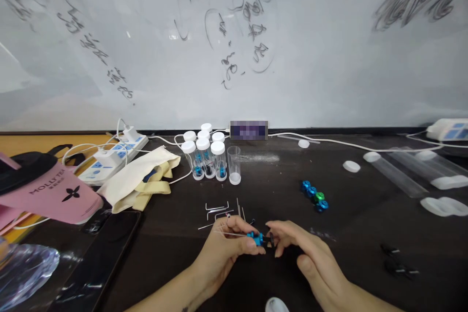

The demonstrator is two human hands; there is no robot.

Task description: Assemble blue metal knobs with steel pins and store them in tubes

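Nearer than the clear plastic tube [234,161], the left hand [226,251] is pinching a shiny blue-and-black cylinder [257,239], the spread right hand [317,253] seemingly adjusting it, needing alignment.

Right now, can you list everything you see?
Whiteboard: 1, white, back
Table: 1, dark, beneath
Power strips: 2, white, left and right
Cables: several, white, back
Screen: 1, purple, back
Cloth bag: 1, cream, left
Tea carrier: 1, pink, left
Flat device: 1, black, left
Plastic thing: 1, clear, bottom left
Capped tubes: 7, clear, back middle
Open tube: 1, clear, beside them
Metal rods: several, silver, middle
Knobs: 4, three blue, one green, right
Blurred pieces: several, black, right
Lying tubes: several, clear, right
Loose caps: several, white, right
Round piece: 1, white, bottom
Held part: 1, blue and black, middle
Left hand: 1, bare, holding it
Right hand: 1, bare, beside it
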